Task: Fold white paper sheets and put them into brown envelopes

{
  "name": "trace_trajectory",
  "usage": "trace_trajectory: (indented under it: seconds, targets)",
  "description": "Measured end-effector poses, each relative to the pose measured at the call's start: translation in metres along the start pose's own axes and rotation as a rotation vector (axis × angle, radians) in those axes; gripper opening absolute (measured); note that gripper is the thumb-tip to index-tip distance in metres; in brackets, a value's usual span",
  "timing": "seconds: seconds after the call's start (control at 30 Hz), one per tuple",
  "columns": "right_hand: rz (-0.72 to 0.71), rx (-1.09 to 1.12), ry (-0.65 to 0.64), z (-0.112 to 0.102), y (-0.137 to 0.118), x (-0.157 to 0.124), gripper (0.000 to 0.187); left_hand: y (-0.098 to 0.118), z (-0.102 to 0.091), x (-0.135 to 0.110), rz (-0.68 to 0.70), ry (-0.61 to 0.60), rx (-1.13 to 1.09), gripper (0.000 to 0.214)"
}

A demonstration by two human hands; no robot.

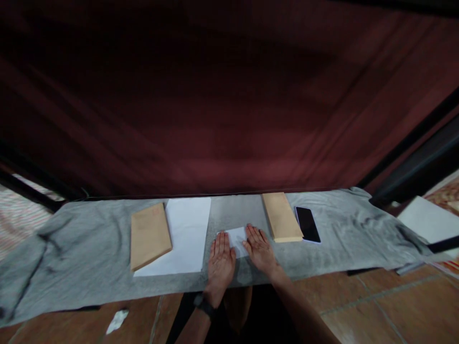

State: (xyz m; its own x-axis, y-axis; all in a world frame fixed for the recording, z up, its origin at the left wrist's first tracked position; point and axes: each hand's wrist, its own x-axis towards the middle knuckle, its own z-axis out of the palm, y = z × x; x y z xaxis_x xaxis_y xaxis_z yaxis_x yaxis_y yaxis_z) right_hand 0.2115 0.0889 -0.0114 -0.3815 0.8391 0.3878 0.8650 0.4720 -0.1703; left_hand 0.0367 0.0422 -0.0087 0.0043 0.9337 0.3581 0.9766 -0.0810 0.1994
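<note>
Paper (238,239) flat between two hands, mid-bench

Both hands lie palm down, fingers outstretched and unclenched. The left hand (221,260) covers the paper's left end, and the right hand (261,251) rests its fingers on the right end, leaving a white strip in view between them. The paper sits near the middle of the bench (344,239), about halfway from its far edge to its near edge. It may be folded, but the hands hide too much of it to be sure. A dark watch (205,306) circles the left wrist, just past the near edge.

Left of the hands, a larger white sheet (190,234) runs from the far edge almost to the near one. A brown stack (150,236) lies over its left side, set at a slant. Right of the hands, a longer, narrower brown pile (282,217) reaches in from the far edge, with a phone (308,224) just beside it, dark screen up.

Rumpled grey cloth (96,243) drapes the bench out to both ends. Dark red fabric (229,119) rises behind the far edge. Below the near edge, a white scrap (117,321) lies on the tiled floor (398,306).
</note>
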Motion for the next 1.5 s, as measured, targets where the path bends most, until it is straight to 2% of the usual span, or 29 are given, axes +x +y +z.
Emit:
trace_trajectory:
  seconds: [0.37,0.6,0.8,0.87,1.0,1.07,1.2,1.33,1.5]
  targets:
    - [0.029,-0.056,0.037,-0.001,0.007,-0.008,0.053,-0.005,-0.008,-0.012,-0.078,0.067,0.024,0.060]
    - [0.047,-0.059,-0.016,-0.001,0.007,-0.008,0.054,-0.001,-0.019,-0.020,-0.144,0.032,-0.060,0.054]
    - [0.075,-0.053,-0.081,-0.002,0.008,-0.007,0.056,0.005,-0.023,-0.019,-0.332,-0.035,-0.412,0.051]
    - [0.079,-0.052,-0.098,-0.003,0.008,-0.007,0.056,0.005,-0.027,-0.012,-0.457,-0.025,-0.601,0.053]
    - [0.078,-0.037,-0.089,-0.004,0.007,-0.008,0.056,0.001,-0.037,0.005,-0.810,0.006,-1.070,0.052]
    - [0.081,-0.026,-0.081,-0.005,0.006,-0.007,0.056,-0.001,-0.040,0.010,-0.917,0.012,-1.183,0.047]
    - [0.089,-0.004,-0.075,-0.008,0.005,-0.006,0.055,-0.002,-0.044,0.013,-0.987,0.018,-1.246,0.045]
    - [0.076,0.062,-0.027,-0.017,0.003,-0.008,0.052,0.003,-0.051,0.014,-0.975,0.009,-1.337,0.043]
    - [-0.113,0.257,-0.048,-0.034,-0.015,-0.015,0.066,0.014,-0.064,0.017,-0.935,0.037,-1.447,0.041]
